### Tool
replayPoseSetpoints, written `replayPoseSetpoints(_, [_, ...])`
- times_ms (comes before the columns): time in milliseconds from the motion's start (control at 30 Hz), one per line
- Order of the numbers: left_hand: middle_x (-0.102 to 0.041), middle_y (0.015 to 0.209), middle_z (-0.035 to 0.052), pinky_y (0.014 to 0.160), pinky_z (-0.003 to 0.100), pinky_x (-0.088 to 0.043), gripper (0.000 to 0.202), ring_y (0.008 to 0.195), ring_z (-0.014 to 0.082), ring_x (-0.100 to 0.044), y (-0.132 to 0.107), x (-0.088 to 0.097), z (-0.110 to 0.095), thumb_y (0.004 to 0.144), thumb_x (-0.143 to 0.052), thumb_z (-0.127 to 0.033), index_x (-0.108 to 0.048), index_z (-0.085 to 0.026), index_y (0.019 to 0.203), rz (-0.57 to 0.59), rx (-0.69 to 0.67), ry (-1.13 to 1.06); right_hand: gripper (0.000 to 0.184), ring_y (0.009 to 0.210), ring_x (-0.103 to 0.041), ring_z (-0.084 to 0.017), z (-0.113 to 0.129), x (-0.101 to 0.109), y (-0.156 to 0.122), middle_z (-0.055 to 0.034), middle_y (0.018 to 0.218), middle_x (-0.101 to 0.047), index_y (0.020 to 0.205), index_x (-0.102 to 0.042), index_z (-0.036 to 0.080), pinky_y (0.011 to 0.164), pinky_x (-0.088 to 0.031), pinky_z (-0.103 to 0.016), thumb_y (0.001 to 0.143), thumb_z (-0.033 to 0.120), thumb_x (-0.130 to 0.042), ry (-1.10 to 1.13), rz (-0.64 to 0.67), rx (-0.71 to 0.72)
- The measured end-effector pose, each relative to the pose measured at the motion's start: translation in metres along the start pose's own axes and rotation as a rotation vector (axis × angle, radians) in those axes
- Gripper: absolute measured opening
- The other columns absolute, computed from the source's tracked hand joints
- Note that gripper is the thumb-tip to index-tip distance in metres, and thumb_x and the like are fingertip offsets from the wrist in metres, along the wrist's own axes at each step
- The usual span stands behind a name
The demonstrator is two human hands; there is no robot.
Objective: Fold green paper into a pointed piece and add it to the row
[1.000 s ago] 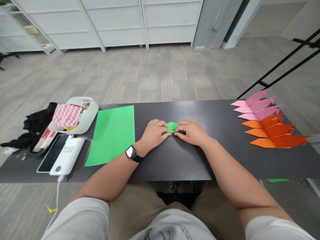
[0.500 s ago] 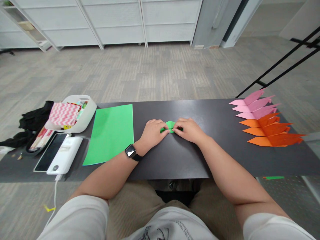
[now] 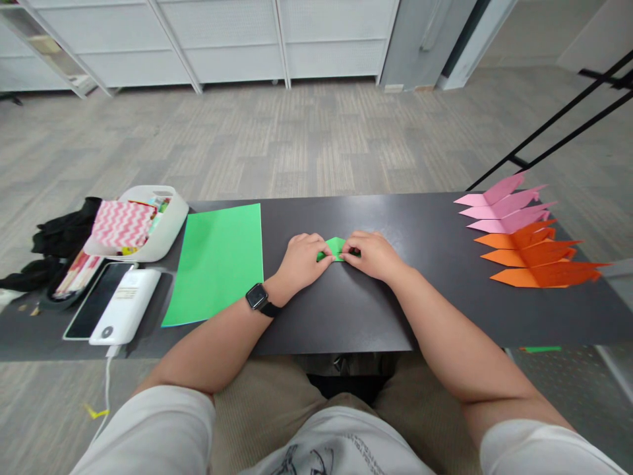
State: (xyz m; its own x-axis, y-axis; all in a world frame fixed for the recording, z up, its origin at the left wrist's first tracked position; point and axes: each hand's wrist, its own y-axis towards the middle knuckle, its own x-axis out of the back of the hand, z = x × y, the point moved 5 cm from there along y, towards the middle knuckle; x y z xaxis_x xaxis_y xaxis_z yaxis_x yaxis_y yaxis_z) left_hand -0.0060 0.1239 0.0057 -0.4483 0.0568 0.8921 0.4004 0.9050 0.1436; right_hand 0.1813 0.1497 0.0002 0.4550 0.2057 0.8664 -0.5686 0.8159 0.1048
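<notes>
At centre, a small, folded piece of bright green paper (image 3: 336, 247) is held low over the smooth, dark grey tabletop (image 3: 329, 310), between the two hands and touching the fingertips of both; its peaked far edge shows, while its left and right ends are partly hidden. The left hand (image 3: 304, 258) grips the left end, thumb against curled fingers; the right hand (image 3: 372, 256) pinches the right end in like fashion. From my remote station I judge the step in hand to be the forming or pressing of a fold; the next move, as I read it, calls for even pressure from both thumbs with the edges aligned. Left of the left hand lies a flat, rectangular sheet of green paper (image 3: 220, 260); at far left sits a white, rounded plastic basket (image 3: 174, 227). Well apart to the right, three pink, pointed paper figures (image 3: 508, 204) and three orange, pointed paper figures (image 3: 541, 256) form a row, pink farther, orange nearer.
</notes>
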Motion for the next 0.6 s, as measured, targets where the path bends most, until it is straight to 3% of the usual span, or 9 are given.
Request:
replayPoseSetpoints(233, [-0.074,0.115,0.0015,0.113,0.047,-0.040,0.015,0.111,0.0246,-0.065,-0.0032,0.0008,-0.0008,0.096,-0.082,-0.043,-0.082,-0.031,0.105,0.019,-0.055,-0.021,0.008,0.098,-0.070,-0.021,-0.0013,0.0040,-0.0053,-0.0005,0.099,-0.074,0.093,-0.078,0.026,0.090,-0.037,-0.036,0.089,0.027,-0.085,0.023,0.034,0.062])
replayPoseSetpoints(400, [-0.074,0.110,0.0009,0.117,0.050,-0.037,0.008,0.109,0.0239,-0.062,-0.0027,0.0013,-0.0039,0.097,-0.080,-0.037,-0.083,-0.030,0.097,0.003,-0.069,0.011,0.003,0.095,-0.071,-0.021,0.0019,0.0062,-0.0057,0.0005,0.095,-0.076,0.091,-0.080,0.027,0.090,-0.033,-0.038,0.092,0.025,-0.082,-0.015,0.024,0.086])
replayPoseSetpoints(600, [-0.073,0.110,0.0028,0.119,0.054,-0.036,0.012,0.111,0.0257,-0.061,0.0000,-0.0036,-0.0076,0.102,-0.072,-0.034,-0.081,-0.027,0.100,0.023,-0.056,0.049,0.005,0.093,-0.071,-0.021,0.0052,0.0075,-0.0058,0.0004,0.093,-0.077,0.089,-0.080,0.026,0.089,-0.032,-0.038,0.094,0.026,-0.079,-0.046,0.028,0.071])
